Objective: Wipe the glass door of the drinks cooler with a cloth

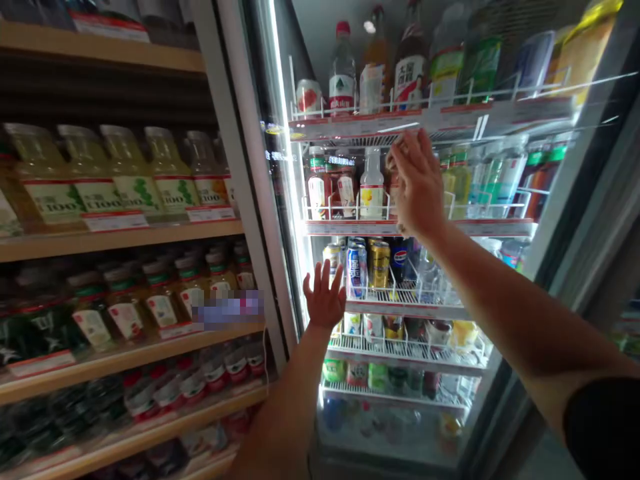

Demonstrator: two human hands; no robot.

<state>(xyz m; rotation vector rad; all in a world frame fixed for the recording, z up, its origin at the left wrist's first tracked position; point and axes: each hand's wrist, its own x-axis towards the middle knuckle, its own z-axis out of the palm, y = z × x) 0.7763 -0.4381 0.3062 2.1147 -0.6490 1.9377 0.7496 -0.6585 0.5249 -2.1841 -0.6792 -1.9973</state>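
Note:
My right hand (pixel 420 187) is raised in front of the glass door (pixel 500 427) of a lit drinks fridge, level with the second shelf. Beneath its palm and fingers is a crumpled light-brown cloth (pixel 399 155), mostly hidden by the hand. It appears pressed flat against the glass. Lower and to the left, my left hand (pixel 325 297) is held up with its fingers spread and nothing in it. It is near the door's left side, in front of some cans (pixel 357 270); whether it touches the glass I cannot tell.
Behind the glass, wire shelves (pixel 415 308) carry bottles and cans, including a red-capped water bottle (pixel 343 73). At left, open wooden shelves (pixel 125 247) hold rows of juice bottles (pixel 123 160). A metal frame post (pixel 235 133) separates them from the fridge.

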